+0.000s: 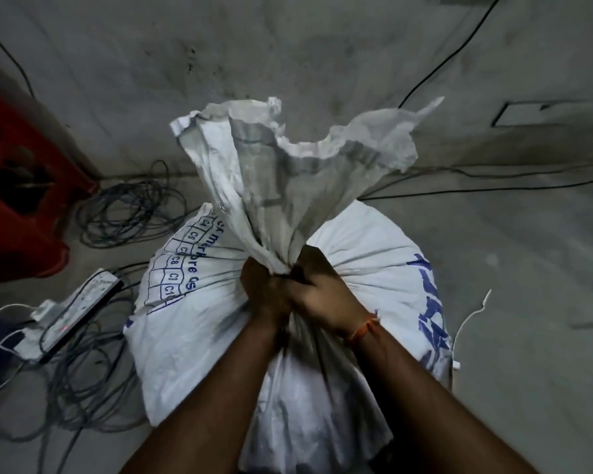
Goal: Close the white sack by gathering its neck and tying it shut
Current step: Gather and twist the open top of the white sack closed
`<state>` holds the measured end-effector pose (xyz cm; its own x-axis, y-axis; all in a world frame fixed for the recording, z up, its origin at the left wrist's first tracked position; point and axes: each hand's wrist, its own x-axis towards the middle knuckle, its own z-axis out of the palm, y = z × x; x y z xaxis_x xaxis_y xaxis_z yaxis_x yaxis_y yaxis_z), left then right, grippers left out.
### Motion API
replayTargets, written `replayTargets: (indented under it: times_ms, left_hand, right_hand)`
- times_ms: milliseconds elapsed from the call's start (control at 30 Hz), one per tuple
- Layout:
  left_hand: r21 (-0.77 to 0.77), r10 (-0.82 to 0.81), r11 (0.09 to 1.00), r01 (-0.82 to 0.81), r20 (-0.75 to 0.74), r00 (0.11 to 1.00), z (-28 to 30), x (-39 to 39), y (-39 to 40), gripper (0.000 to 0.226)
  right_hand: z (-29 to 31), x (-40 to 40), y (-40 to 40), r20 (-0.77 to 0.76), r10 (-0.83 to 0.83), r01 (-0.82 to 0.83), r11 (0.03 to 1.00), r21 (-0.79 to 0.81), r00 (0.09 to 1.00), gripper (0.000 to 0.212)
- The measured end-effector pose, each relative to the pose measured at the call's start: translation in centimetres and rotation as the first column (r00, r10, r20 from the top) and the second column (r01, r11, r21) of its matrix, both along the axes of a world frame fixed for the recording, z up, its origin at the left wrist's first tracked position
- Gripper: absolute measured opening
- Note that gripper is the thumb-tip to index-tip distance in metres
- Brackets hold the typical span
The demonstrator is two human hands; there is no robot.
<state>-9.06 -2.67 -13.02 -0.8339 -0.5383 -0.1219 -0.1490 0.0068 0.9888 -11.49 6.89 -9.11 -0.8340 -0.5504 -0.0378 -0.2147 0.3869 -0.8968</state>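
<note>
The sack (199, 336) stands full on a grey concrete floor (510, 268), printed in blue with a grid of cells reading C4, C5, C8, C9 and a partly legible word beside it. Both hands, left (264, 289) and right (326, 295), are clenched tight side by side around its gathered neck (281, 261), the loose mouth flaring up above them. Left of the sack lie a power strip (72, 313), tangled cables (127, 210) and a red crate (18, 186); a white string (473, 313) lies just right of it.
</note>
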Motion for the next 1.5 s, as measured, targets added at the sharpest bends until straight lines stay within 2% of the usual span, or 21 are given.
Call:
replayTargets:
  times_ms: [33, 100, 200, 267, 333, 433, 500, 567, 600, 667, 733, 833, 900, 1000, 1067, 1167, 1333, 1433, 1500]
  left_hand:
    - [-0.061, 0.054, 0.997, -0.055, -0.023, 0.998, 0.4, 0.0, 0.0, 0.044]
    - [-0.025, 0.130, 0.991, -0.132, -0.057, 0.990, -0.2, -0.1, -0.7, 0.035]
    - [0.082, 0.035, 0.996, -0.027, -0.099, 0.995, -0.2, -0.1, -1.3, 0.043]
    - [0.141, -0.038, 0.988, 0.055, -0.122, 0.992, 0.0, 0.0, -1.5, 0.046]
    - [0.183, -0.091, 0.977, 0.112, -0.121, 0.988, 0.3, 0.1, -1.8, 0.044]
    - [0.226, -0.130, 0.962, 0.155, -0.121, 0.984, 0.1, 0.3, -2.3, 0.038]
    - [0.243, -0.129, 0.959, 0.148, -0.093, 0.987, -0.2, 0.3, -2.7, 0.045]
    - [0.229, -0.136, 0.962, 0.148, -0.066, 0.989, -0.6, 0.2, -3.1, 0.053]
    - [0.208, -0.140, 0.967, 0.146, -0.041, 0.989, -0.7, 0.0, -3.1, 0.055]
    - [0.108, -0.148, 0.983, 0.146, 0.005, 0.989, -0.8, -0.3, -2.8, 0.057]
    - [-0.005, -0.080, 0.997, 0.080, 0.042, 0.996, -0.9, -0.5, -2.1, 0.050]
    - [-0.166, 0.158, 0.974, -0.152, 0.025, 0.987, -1.4, -0.8, -0.9, 0.044]
    - [-0.207, 0.277, 0.940, -0.273, -0.008, 0.961, -1.7, -1.2, -0.3, 0.045]
    - [-0.338, 0.364, 0.870, -0.359, -0.051, 0.930, -2.0, -1.7, 0.1, 0.047]
    - [-0.345, 0.349, 0.875, -0.340, -0.036, 0.936, -1.5, -1.5, 0.4, 0.048]
    - [-0.337, 0.328, 0.887, -0.315, -0.019, 0.944, -1.3, -0.6, 0.6, 0.047]
    - [-0.171, 0.241, 0.959, -0.225, 0.078, 0.967, 1.0, 1.8, 0.4, 0.062]
    - [-0.090, 0.250, 0.965, -0.247, 0.013, 0.968, 2.9, 3.9, 1.5, 0.070]
    - [-0.135, 0.328, 0.932, -0.335, -0.075, 0.942, 4.3, 5.8, 3.0, 0.076]
  right_hand:
    - [-0.4, 0.1, 0.4, -0.039, -0.035, 0.035, 0.999, -0.020, 0.999, 0.049]
    - [-1.0, 0.6, 0.9, -0.018, -0.127, 0.125, 0.988, -0.091, 0.992, 0.041]
    - [-1.6, 0.3, 2.6, 0.014, -0.334, 0.328, 0.917, -0.225, 0.943, 0.031]
    - [-2.1, -1.0, 3.9, -0.127, -0.392, 0.374, 0.916, -0.145, 0.911, 0.022]
    - [-2.5, -0.9, 3.9, -0.269, -0.321, 0.329, 0.944, -0.016, 0.908, 0.018]
    - [-2.7, -0.2, 2.0, -0.319, -0.309, 0.343, 0.938, 0.055, 0.896, 0.016]
    - [-2.8, -0.5, 1.5, -0.281, -0.297, 0.327, 0.943, 0.066, 0.913, 0.017]
    - [-2.7, -1.2, 1.8, -0.187, -0.276, 0.283, 0.959, 0.011, 0.943, 0.010]
    - [-2.7, -1.4, 2.0, -0.177, -0.239, 0.245, 0.970, 0.011, 0.955, 0.008]
    - [-2.7, -1.2, 2.0, -0.234, -0.168, 0.189, 0.979, 0.071, 0.958, 0.015]
    - [-2.4, -0.9, 1.6, -0.259, -0.176, 0.209, 0.972, 0.107, 0.950, 0.023]
    - [-2.2, -0.9, 1.5, -0.271, -0.185, 0.216, 0.973, 0.087, 0.944, 0.017]
    - [-1.9, -0.9, 1.9, -0.269, -0.124, 0.159, 0.981, 0.112, 0.955, 0.019]
    - [-1.8, -0.2, 2.4, -0.255, 0.035, 0.027, 0.972, 0.235, 0.966, 0.039]
    - [-1.7, 0.3, 2.6, -0.247, 0.062, 0.015, 0.955, 0.297, 0.967, 0.052]
    - [-1.3, 0.8, 3.4, -0.243, 0.024, 0.046, 0.960, 0.278, 0.970, 0.059]
    - [0.3, 2.0, 5.0, -0.281, -0.080, 0.145, 0.965, 0.218, 0.956, 0.054]
    - [1.5, 3.1, 6.4, -0.282, -0.102, 0.159, 0.969, 0.188, 0.954, 0.050]
    - [2.3, 3.8, 7.5, -0.278, -0.135, 0.181, 0.973, 0.145, 0.951, 0.047]
